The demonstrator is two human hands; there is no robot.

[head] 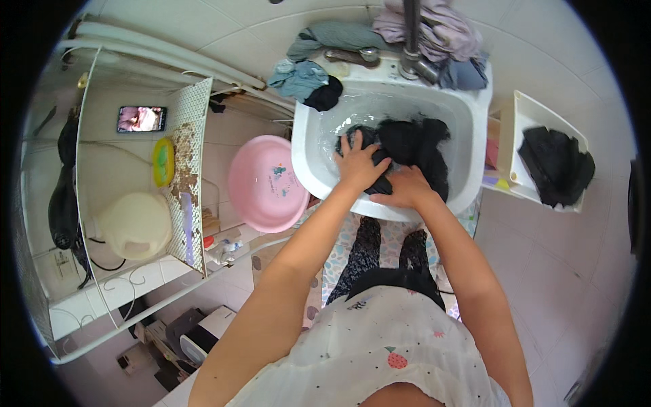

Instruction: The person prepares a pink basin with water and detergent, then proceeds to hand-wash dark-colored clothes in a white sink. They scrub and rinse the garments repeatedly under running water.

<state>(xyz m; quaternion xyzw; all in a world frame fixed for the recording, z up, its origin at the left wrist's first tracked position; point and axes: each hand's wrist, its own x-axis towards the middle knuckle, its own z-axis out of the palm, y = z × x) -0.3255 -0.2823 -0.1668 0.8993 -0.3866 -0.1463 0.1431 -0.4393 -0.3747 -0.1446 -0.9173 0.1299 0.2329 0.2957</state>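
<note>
Black wet cloth (414, 140) lies in the water of a white washbasin (302, 152) before me. My left hand (358, 163) presses on a bunched part of it near the basin's front left, its fingers spread. Beside it, my right hand (404, 187) rests near the front rim against the same dark fabric, its underside hidden. Whether its fingers grip the cloth is not clear. A metal faucet (419, 68) stands at the back of the basin.
Grey-green cloth (346, 35), pinkish cloth (437, 30) and blue cloth (300, 79) lie on the back ledge. Left are a pink plastic basin (254, 178) and a rusty rack (201, 137) with a phone (141, 119) and a soap dish (163, 175). Right, a white bin (521, 117) holds black cloth (554, 165).
</note>
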